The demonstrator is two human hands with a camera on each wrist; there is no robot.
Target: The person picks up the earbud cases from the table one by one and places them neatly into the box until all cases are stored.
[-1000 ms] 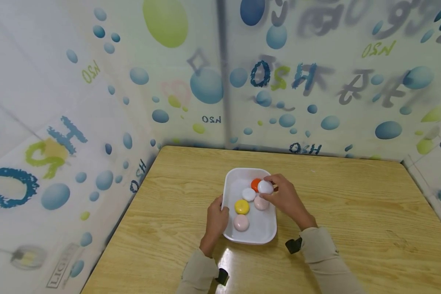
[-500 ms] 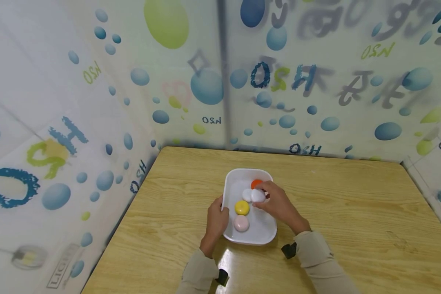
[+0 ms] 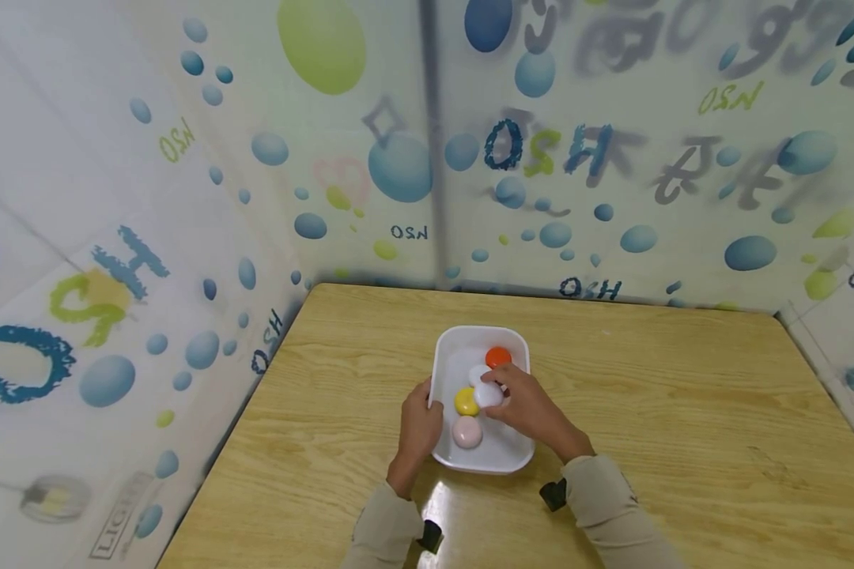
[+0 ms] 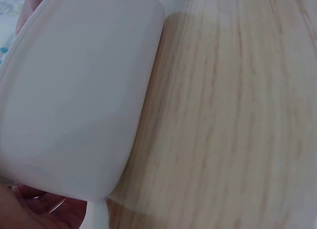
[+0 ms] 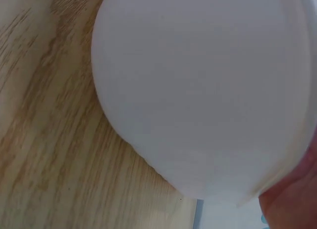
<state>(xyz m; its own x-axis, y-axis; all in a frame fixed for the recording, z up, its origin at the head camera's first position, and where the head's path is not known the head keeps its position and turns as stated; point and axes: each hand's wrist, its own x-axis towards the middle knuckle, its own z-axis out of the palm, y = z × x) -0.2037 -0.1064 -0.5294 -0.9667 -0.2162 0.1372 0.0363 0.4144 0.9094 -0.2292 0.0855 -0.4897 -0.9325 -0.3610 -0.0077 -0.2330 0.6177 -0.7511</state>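
Observation:
A white rectangular tray [image 3: 508,454] stands on the wooden table, and my left hand [image 3: 421,423] grips its left rim, thumb on the rim. Over the tray, my right hand [image 3: 530,403] pinches a glossy white round piece [image 3: 488,394] between thumb and fingers. That piece partly covers a yellow round piece [image 3: 466,402] and a second white one [image 3: 478,374]. An orange-red round piece [image 3: 498,357] lies toward the far end, a pale pink one [image 3: 467,432] toward the near end. Both wrist views mostly show the tray's outer wall [image 4: 79,90], with only parts of the hands.
The wooden table [image 3: 683,411] extends around the tray, wider on the right. Its far edge meets a printed wall [image 3: 612,205] with bubbles and lettering. Another printed wall [image 3: 114,261] runs along the left side.
My right hand has moved left and nearer with the white piece, from beside the orange-red piece to over the yellow one. A second pink piece is now hidden by it. The left hand stays put.

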